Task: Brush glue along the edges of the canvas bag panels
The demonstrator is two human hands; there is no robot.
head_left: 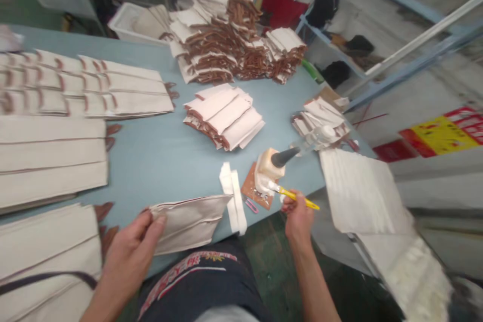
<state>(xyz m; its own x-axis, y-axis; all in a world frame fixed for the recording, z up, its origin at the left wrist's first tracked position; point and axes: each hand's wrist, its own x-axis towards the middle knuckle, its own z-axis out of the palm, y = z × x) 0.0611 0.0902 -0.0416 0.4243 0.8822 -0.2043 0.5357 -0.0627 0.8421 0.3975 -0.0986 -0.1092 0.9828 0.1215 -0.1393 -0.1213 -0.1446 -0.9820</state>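
My left hand (138, 241) pinches the left end of a cream fabric piece (188, 221), which is tilted up at the table's front edge. In my right hand (298, 214) is a yellow-handled brush (292, 194), its white bristles at the mouth of a glue container (261, 179). That container sits on a brown board (251, 186) spotted with white. A clear bottle with a dark neck (298, 151) leans into a cream block beside it. White strips (233, 196) and small pink-handled snips (251, 205) lie between my hands.
Rows of cream pieces with brown tabs (53, 148) cover the table's left. A stack of cream pieces (226, 115) is mid-table, with taller brown-edged piles (219, 35) behind. At right are another bundle (324, 118), a draped cream sheet (362, 191) and blue shelving (400, 0).
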